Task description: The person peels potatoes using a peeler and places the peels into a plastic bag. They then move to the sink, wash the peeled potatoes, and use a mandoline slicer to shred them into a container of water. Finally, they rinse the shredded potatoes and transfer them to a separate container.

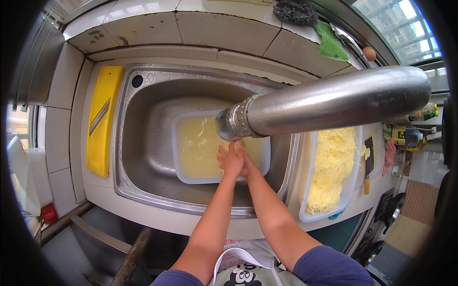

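Inside the stainless steel sink sits a translucent white plastic tub of cloudy yellowish water. My left hand and my right hand are pressed together over the tub's right half, under the faucet spout. Pale yellow shreds, apparently potato, show at my fingers, gathered between both hands. The left hand partly covers the right, and the spout hides some of the tub. To the right, a second white tub holds a heap of pale shreds.
A thick metal faucet arches over the sink from the right. A yellow mandoline slicer lies left of the sink. Right of the second tub lies a kitchen knife. A green scouring pad, steel wool and an egg rest on the ledge.
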{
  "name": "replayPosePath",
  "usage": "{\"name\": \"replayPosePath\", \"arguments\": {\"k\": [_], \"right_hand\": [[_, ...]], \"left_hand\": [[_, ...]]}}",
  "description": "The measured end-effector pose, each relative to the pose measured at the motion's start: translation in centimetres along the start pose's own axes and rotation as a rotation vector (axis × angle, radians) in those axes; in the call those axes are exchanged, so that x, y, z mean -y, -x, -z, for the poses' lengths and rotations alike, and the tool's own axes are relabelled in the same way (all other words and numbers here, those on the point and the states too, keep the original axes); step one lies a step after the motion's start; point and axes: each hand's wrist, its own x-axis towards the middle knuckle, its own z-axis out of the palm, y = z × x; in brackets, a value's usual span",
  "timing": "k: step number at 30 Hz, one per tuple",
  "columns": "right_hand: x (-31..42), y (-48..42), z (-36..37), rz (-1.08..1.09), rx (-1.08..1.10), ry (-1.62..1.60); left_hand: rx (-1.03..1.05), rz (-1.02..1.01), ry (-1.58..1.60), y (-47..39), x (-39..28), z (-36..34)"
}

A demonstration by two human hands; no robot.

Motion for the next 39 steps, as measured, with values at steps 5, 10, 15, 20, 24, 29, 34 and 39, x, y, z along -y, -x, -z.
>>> {"name": "replayPosePath", "arguments": {"k": [5, 10, 15, 20, 24, 29, 34, 39], "right_hand": [[-0.7, 1.0, -1.7, 0.168, 0.196, -0.241], [0.4, 2.1, -4.1, 0.250, 0.193, -0.237], [0.6, 5.0, -8.3, 0.235, 0.247, -0.239], [-0.3, 7.0, -11.1, 0.150, 0.125, -0.151], [-1.4, 8.2, -15.0, 0.321, -0.013, -0.068], [-1.8, 9.5, -18.6, 0.597, -0.093, 0.172], [-1.0, 12.2, -21.4, 0.741, 0.026, 0.327], [-0.8, 9.3, -19.0, 0.824, -0.051, 0.377]], "left_hand": [[-0.046, -0.305, -0.173, 6.2, -6.4, 5.5], [-0.157, -0.419, 0.182, 8.1, -7.8, 11.4], [-0.284, -0.584, -0.057, 7.3, -8.2, 12.6], [-0.355, -0.631, -0.256, 7.0, -9.3, 11.2], [-0.379, -0.596, 0.012, 6.5, -8.2, 10.5], [-0.417, -0.616, 0.292, 7.8, -9.8, 11.7], [-0.479, -0.639, 0.405, 10.7, -12.3, 13.3], [-0.450, -0.615, 0.401, 7.9, -10.1, 11.6]]}}
